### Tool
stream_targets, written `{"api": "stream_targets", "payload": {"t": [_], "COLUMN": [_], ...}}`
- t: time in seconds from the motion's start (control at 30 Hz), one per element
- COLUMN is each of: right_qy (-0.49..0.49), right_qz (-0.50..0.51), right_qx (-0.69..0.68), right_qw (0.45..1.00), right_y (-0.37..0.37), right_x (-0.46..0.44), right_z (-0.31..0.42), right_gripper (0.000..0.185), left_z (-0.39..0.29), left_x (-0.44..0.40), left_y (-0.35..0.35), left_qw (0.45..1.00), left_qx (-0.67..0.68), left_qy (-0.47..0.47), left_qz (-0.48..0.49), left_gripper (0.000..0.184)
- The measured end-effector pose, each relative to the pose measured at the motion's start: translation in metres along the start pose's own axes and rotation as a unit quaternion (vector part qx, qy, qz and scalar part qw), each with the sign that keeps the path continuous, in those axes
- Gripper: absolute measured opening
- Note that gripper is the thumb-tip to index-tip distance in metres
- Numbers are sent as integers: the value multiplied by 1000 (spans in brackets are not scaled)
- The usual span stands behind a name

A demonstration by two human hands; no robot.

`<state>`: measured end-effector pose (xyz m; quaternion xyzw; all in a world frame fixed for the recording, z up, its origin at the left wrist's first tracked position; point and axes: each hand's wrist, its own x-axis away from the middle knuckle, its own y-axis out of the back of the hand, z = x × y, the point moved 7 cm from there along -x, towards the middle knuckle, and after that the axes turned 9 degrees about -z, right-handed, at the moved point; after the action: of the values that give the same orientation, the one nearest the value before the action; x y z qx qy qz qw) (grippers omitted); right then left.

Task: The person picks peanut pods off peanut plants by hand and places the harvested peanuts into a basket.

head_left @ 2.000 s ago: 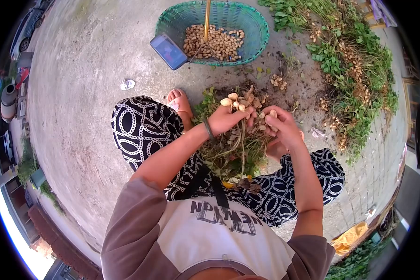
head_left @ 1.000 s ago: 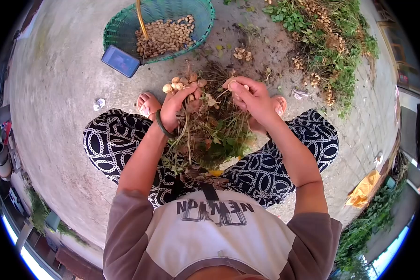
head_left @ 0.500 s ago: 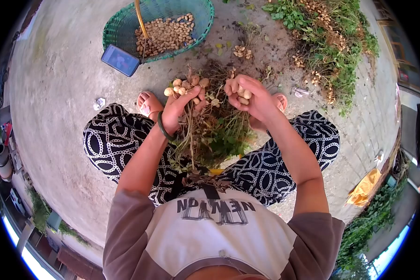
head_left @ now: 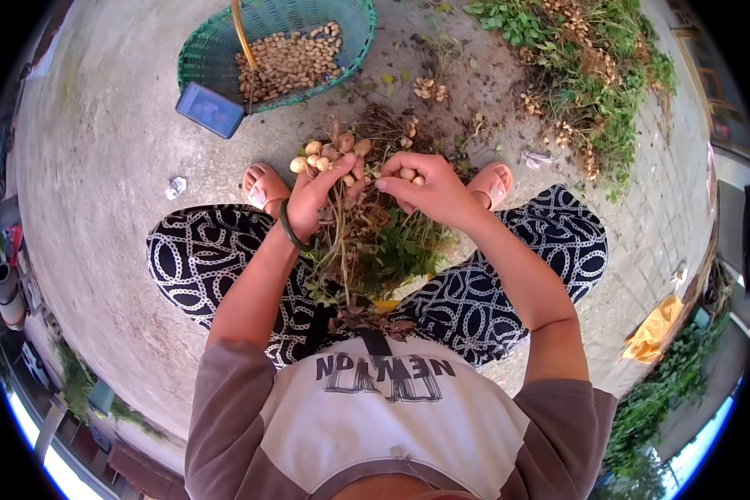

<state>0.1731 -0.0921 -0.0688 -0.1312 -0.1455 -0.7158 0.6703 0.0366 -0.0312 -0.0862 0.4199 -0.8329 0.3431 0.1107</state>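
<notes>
My left hand (head_left: 318, 190) is closed around the stems of a peanut plant (head_left: 387, 246), whose leafy part hangs down between my knees. A cluster of pale peanuts (head_left: 315, 158) sticks out at the root end above my thumb. Close on the right, my right hand (head_left: 418, 185) is closed, with a few loose peanuts (head_left: 410, 175) showing in its curled palm. Its thumb and forefinger pinch at the root side of the plant; what lies between those fingertips is too small to make out. A dark green bangle (head_left: 292, 227) circles my left wrist.
A green woven basket (head_left: 193, 62) with a yellow handle holds many picked peanuts. A phone (head_left: 210, 110) is at its near rim. Uprooted peanut plants (head_left: 592, 75) are heaped at the upper right. Crumpled white litter (head_left: 175, 187) and a yellow wrapper (head_left: 652, 333) lie on the concrete.
My right hand has moved left and slightly down to the plant, turning so its thumb and forefinger point at the roots. My left hand has stayed nearly in place.
</notes>
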Motion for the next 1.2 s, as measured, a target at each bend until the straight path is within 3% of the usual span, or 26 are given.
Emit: {"api": "stream_targets", "payload": {"t": [0.1,0.2,0.23,0.33,0.43,0.53,0.57,0.67,0.7,0.77,0.83,0.9,0.93,0.97,1.0,1.1,1.2], "right_qy": [5,-46,-71,-106,-70,-51,-48,52,79,139,39,-57,-96,-135,-172,-248,-154], "right_qz": [-20,-41,-45,45,33,42,49,93,58,-17,-47,-45,-42,-37,-31,48,58], "right_qx": [-20,-129,-177,-243,-250,-297,-318,-412,-376,-303,-332,-374,-321,-266,-210,-220,-195], "right_qw": [1000,990,981,963,965,953,946,905,922,943,941,925,941,954,962,942,967], "right_y": [5,16,19,6,6,5,4,18,30,54,50,39,31,22,15,-14,-21], "right_x": [2,4,4,14,17,20,22,33,34,34,21,6,2,-2,-4,5,2], "right_z": [1,2,2,6,11,19,25,73,79,88,61,18,-4,-24,-35,-49,-42], "right_gripper": [16,17,17,19,21,21,21,20,20,19,20,22,23,24,25,24,18], "left_z": [5,9,10,12,10,6,2,18,13,5,4,3,0,7,7,7,2], "left_x": [-4,-4,-5,-5,-4,3,6,-2,-3,0,-2,3,4,-1,-1,0,3], "left_y": [8,23,22,18,15,8,3,17,18,10,6,6,7,13,16,20,14], "left_qw": [999,988,995,995,997,991,996,994,993,994,995,989,985,964,970,977,977], "left_qx": [36,43,46,71,50,-15,-18,36,17,30,71,122,148,230,217,196,192], "left_qy": [12,32,27,48,32,53,52,38,30,36,44,59,64,64,62,69,82], "left_qz": [-17,-148,-84,-50,-39,-118,-77,-91,-113,-95,-46,-60,-67,114,92,55,44], "left_gripper": [26,26,25,24,24,25,26,28,18,19,24,21,19,43,43,44,44]}}
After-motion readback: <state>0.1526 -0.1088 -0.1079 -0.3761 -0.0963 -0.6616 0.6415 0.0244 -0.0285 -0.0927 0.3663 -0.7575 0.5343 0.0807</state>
